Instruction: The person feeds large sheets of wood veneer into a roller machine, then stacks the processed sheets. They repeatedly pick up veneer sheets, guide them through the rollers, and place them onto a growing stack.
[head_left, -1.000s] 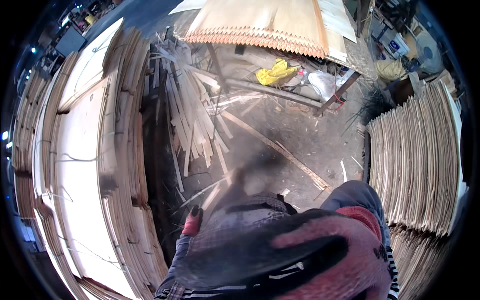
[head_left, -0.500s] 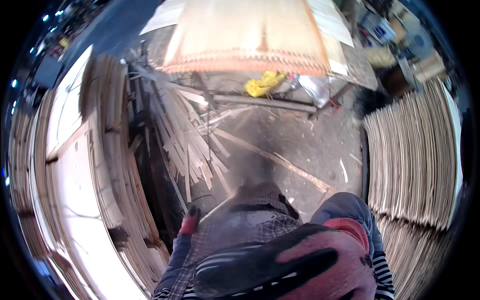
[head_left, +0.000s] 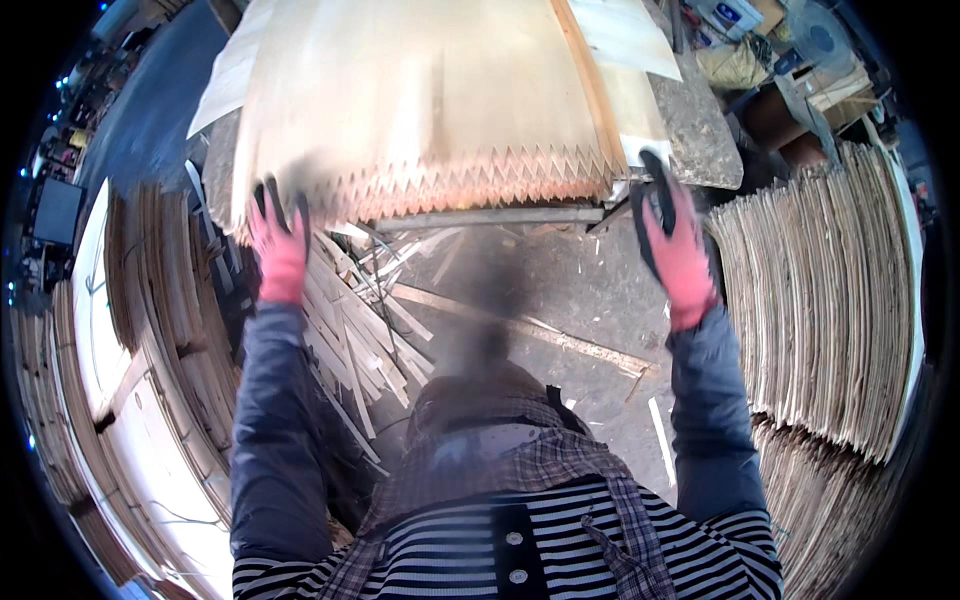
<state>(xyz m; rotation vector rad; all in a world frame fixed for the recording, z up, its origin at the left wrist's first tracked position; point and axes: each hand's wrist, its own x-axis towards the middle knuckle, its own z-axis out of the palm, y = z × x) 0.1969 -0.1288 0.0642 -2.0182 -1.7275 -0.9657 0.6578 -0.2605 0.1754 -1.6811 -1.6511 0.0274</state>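
Note:
Thin pale wood veneer sheets (head_left: 420, 90) lie stacked on a worktable, their near edge cut in jagged zigzag teeth. My left hand (head_left: 280, 240), in a pink glove with black fingertips, is at the near left corner of the veneer, fingers spread. Whether its fingertips touch the sheets I cannot tell. My right hand (head_left: 678, 235), gloved the same way, is just off the near right corner with its fingers apart and nothing seen in them. An orange-brown wood strip (head_left: 588, 80) runs along the right side of the sheets.
A tall stack of veneer (head_left: 815, 310) stands at the right, and more stacked sheets (head_left: 150, 400) at the left. Loose wood strips (head_left: 350, 330) litter the floor under the table's left side. A long board (head_left: 530, 328) lies on the floor. A rust-brown cylinder (head_left: 775, 115) sits far right.
Both my hands have moved forward from near my body to the table's near corners. My right hand has swung out from across my front. The table now appears nearer.

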